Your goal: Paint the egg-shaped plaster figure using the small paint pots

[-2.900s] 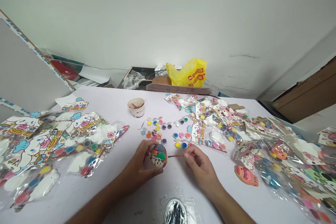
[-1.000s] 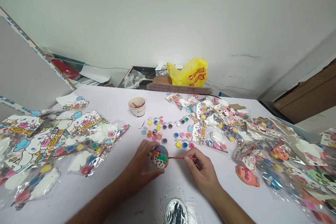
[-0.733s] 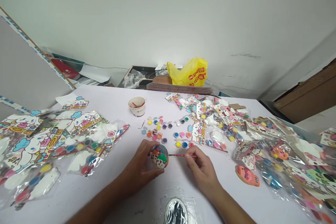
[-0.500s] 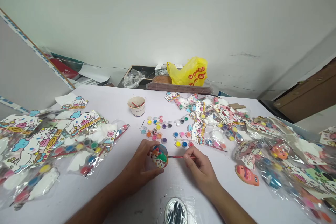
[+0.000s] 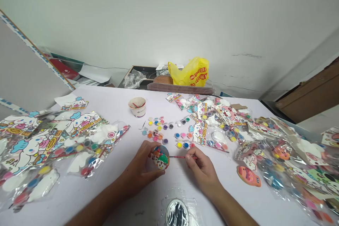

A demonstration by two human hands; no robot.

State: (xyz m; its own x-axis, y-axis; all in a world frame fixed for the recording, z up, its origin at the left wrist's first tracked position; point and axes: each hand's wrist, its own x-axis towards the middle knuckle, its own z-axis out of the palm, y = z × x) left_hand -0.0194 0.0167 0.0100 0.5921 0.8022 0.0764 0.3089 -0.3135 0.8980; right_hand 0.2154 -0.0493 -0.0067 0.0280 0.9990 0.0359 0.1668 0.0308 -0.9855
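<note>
My left hand (image 5: 146, 165) holds up a small round painted figurine (image 5: 161, 158), thumb below and fingers above; it shows green, white, blue and red patches. Between the thumb and fingers of my right hand (image 5: 201, 167) is a thin red paintbrush (image 5: 181, 157). Its dark tip points left and sits at the figurine's right edge; whether it touches I cannot tell. Just beyond my hands are strips of small paint pots (image 5: 186, 145) in several colours, with more paint pots (image 5: 156, 135) to their left. A paper cup (image 5: 137, 107) with a red-handled brush inside stands behind them.
Clear bags of craft kits (image 5: 87, 141) with cartoon cards cover the table's left side. More bagged kits (image 5: 267, 162) spread along the right, beside a painted orange-pink piece (image 5: 249, 176). A round silvery object (image 5: 177, 213) lies at the near edge. Behind the table is a yellow plastic bag (image 5: 192, 72).
Almost nothing differs. The figurine and paintbrush stay in my hands at nearly the same place, and the whole view has shifted very slightly.
</note>
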